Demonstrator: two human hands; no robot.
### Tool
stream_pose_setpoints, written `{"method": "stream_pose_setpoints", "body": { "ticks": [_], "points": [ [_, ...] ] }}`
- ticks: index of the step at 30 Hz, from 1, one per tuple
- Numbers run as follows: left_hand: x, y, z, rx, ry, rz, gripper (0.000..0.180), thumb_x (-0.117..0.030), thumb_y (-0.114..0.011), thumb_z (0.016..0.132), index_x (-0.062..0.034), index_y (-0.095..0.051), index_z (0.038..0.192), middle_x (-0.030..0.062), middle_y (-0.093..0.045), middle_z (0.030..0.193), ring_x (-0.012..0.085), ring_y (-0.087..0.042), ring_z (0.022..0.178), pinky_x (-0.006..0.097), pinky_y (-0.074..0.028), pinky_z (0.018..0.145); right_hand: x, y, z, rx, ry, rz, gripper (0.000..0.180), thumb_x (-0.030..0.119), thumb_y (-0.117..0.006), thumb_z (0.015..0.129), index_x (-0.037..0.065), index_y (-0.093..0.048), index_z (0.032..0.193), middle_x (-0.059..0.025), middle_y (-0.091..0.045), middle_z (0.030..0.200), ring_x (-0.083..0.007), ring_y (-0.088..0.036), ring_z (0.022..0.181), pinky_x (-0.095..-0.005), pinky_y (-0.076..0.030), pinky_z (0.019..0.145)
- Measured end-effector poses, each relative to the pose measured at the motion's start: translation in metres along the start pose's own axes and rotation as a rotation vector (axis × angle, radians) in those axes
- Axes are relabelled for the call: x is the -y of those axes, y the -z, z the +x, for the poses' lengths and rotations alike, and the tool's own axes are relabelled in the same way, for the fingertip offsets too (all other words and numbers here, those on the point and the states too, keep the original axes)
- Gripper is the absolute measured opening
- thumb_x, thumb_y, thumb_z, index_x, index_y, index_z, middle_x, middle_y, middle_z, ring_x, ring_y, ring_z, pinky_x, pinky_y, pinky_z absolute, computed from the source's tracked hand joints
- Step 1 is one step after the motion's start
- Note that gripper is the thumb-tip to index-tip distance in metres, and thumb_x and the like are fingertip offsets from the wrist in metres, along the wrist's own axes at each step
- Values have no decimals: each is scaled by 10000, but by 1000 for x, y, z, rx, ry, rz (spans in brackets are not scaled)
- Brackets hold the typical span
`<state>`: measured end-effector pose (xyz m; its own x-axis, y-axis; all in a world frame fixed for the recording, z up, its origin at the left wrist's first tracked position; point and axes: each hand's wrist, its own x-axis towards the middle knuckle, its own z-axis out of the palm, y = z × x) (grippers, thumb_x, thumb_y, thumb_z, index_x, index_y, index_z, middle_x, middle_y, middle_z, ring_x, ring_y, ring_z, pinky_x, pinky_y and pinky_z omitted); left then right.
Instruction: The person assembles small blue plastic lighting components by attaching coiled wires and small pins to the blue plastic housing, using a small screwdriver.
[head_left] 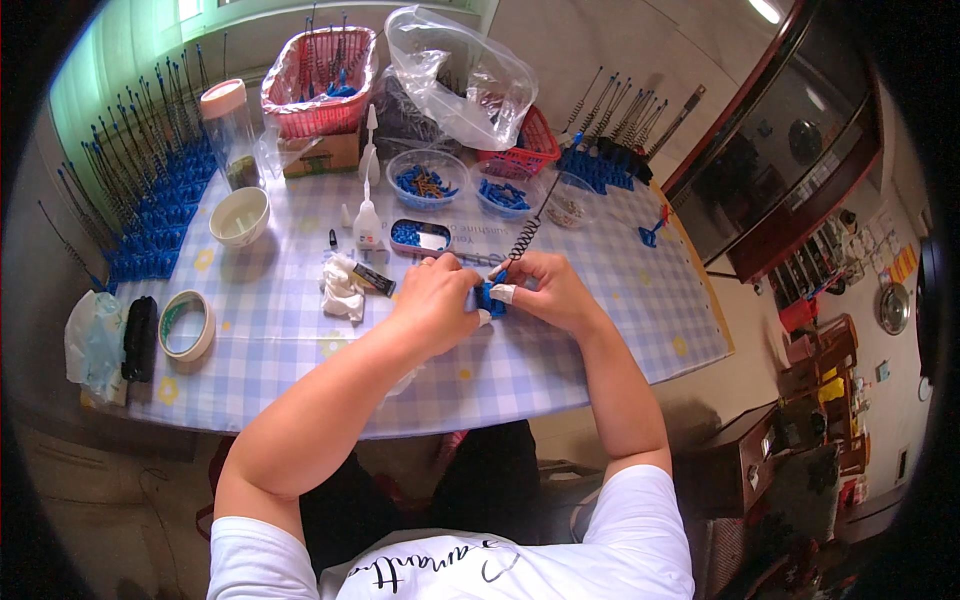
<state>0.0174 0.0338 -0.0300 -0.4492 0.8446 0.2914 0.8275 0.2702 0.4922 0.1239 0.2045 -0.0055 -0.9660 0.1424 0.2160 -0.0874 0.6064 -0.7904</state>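
Observation:
Over the middle of the table, both hands meet at a small blue plastic piece (491,300). A thin rod with a black coil spring (524,237) slants up from it to the right. My left hand (435,305) pinches the blue piece from the left, fingers bent. White wrapping covers some fingertips. My right hand (553,288) grips the same piece from the right, near the foot of the spring. Fingers partly hide the blue piece. Just beyond my left hand lies an oval tin (446,243) with tiny blue parts.
Bowls of small parts (425,205) (505,211) stand behind the tin, beside a white dropper bottle (368,228). A black tube (373,279) and crumpled tissue (342,292) lie left. Farther left are a white bowl (240,232) and tape roll (205,330). Blue spring-rod assemblies (180,190) crowd the back left.

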Motion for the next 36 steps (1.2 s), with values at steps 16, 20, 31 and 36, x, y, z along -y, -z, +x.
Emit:
{"method": "stream_pose_setpoints", "body": {
  "ticks": [16, 20, 31, 36],
  "points": [
    [-1, 3, -1, -22, 15, -36, 426, -270, -754, 687, -49, -666, 1041, 150, -602, 1002, 337, -573, 967, 420, -454, 851, -11, 1, 0, 2, -52, 20, 144, 44, -679, 772, -16, -669, 902, -30, -614, 839, -90, -553, 713, -231, -454, 632],
    [0, 3, 2, -76, 53, -196, 445, -263, -751, 698, -39, -650, 1069, 151, -612, 976, 331, -598, 918, 416, -470, 820, -15, 0, 0, -49, -163, 226, 128, 72, -668, 820, 13, -649, 932, -27, -630, 837, -90, -570, 753, -244, -477, 675],
    [-4, 3, 5, -81, 125, -425, 521, -226, -732, 721, 18, -589, 1158, 120, -658, 974, 205, -608, 831, 332, -507, 758, -11, 2, 0, -86, -29, 304, 116, 51, -626, 849, 16, -642, 959, -21, -654, 887, -91, -591, 820, -256, -486, 764],
    [-2, 1, 6, -65, 126, -397, 494, -250, -746, 716, 21, -624, 1110, 123, -658, 961, 206, -611, 826, 335, -507, 746, -11, 1, 0, -83, -27, 276, 111, 66, -627, 850, 19, -649, 948, -17, -655, 886, -86, -585, 810, -253, -484, 756]
  ]
}}
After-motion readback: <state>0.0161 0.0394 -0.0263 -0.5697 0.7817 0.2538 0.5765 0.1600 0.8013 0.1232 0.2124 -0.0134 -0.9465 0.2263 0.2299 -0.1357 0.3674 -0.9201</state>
